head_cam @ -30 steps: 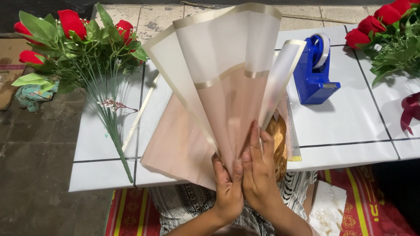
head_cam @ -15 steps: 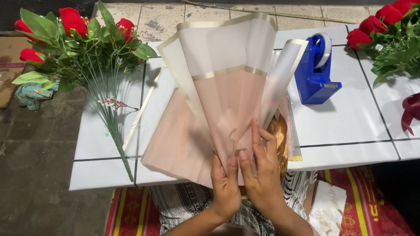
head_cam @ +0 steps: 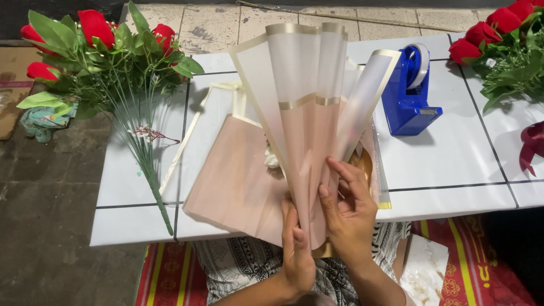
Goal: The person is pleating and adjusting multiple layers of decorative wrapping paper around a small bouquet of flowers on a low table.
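Observation:
A cone of translucent peach wrapping sheets (head_cam: 309, 113) with gold edges fans upward over the near edge of the white table (head_cam: 453, 164). My left hand (head_cam: 296, 249) grips its narrow base from below. My right hand (head_cam: 348, 212) holds the right side of the base, fingers pressing the folds together. More peach sheets (head_cam: 232, 181) lie flat on the table under the cone, with a small white flower (head_cam: 272, 158) peeking out between them.
A bunch of red artificial roses (head_cam: 113, 51) with long green stems lies on the table's left end. A blue tape dispenser (head_cam: 408, 93) stands right of the cone. More red roses (head_cam: 504, 39) and a dark red ribbon (head_cam: 532, 147) lie at the far right.
The cone has been turned and gathered tighter, its folds overlapping more. My right hand's fingers have shifted up along the base; my left hand stays underneath.

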